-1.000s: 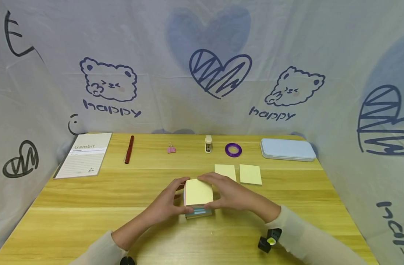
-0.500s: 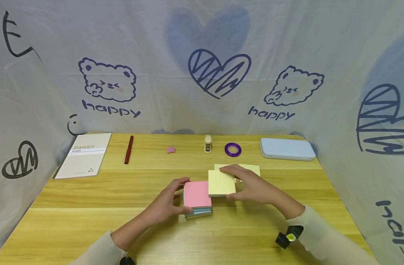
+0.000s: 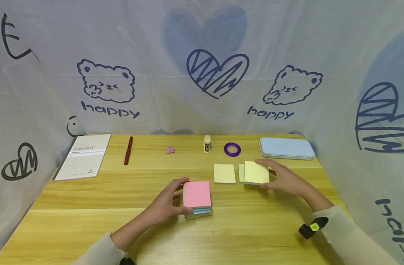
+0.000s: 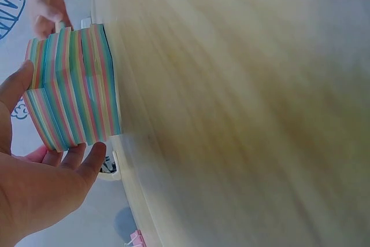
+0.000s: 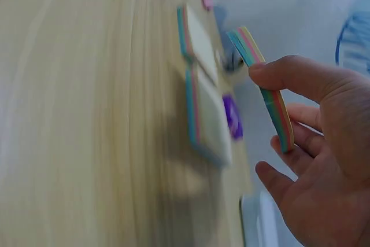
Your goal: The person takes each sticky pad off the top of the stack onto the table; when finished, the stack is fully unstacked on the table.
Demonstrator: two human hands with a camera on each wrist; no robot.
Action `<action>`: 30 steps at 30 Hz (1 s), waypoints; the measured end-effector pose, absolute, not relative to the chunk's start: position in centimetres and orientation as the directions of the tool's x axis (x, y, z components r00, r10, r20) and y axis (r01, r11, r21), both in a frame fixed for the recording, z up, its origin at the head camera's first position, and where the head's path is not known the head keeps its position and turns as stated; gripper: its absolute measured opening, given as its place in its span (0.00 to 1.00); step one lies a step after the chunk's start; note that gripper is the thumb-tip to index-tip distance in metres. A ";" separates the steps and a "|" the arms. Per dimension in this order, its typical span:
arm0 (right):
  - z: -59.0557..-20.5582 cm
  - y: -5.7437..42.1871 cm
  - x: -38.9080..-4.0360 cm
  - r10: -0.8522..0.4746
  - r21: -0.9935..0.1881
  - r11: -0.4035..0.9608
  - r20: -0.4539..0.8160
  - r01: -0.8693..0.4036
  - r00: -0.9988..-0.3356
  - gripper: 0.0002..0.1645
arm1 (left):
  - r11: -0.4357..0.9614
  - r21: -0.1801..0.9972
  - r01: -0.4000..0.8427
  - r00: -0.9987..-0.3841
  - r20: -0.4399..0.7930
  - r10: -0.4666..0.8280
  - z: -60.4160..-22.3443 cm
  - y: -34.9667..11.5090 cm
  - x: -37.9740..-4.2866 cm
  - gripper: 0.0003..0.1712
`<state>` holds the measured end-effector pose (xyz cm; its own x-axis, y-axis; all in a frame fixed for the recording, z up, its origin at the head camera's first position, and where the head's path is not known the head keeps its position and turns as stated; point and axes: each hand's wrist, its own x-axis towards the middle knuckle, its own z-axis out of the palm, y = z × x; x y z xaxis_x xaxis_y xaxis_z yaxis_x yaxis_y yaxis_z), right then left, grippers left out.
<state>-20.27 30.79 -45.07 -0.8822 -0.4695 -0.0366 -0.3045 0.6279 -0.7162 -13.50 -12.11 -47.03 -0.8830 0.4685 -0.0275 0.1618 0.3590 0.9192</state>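
Observation:
A thick stack of sticky note pads [image 3: 197, 194] with a pink top sheet stands at the middle of the table. My left hand [image 3: 170, 200] grips its left side, thumb at the near edge and fingers at the far one; striped coloured edges of the stack [image 4: 72, 91] show in the left wrist view. My right hand [image 3: 284, 180] pinches one thin pad with a yellow top [image 3: 257, 172], held above the table as the right wrist view shows. Below it lies another yellow pad [image 3: 241, 173], partly covered in the head view. Beside that lies a second yellow pad [image 3: 224, 173].
Along the back stand a notebook [image 3: 84, 156], a dark red pen [image 3: 128, 150], a pink binder clip [image 3: 170, 149], a small white-capped bottle [image 3: 207, 144], a purple tape roll [image 3: 226, 150] and a pale blue case [image 3: 287, 148]. A printed cloth [image 3: 162, 106] rises behind the table.
My right hand has lifted the yellow-topped pad off the stack and carried it right, over the row of pads. The stack's pink top is uncovered. My left hand has stayed on the stack.

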 end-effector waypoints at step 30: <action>-47.9 37.1 -22.6 -0.436 -0.580 0.764 -0.144 -0.281 -0.888 0.51 | 0.352 0.925 0.145 -0.881 -0.041 0.471 -47.0 -12.1 -13.5 0.54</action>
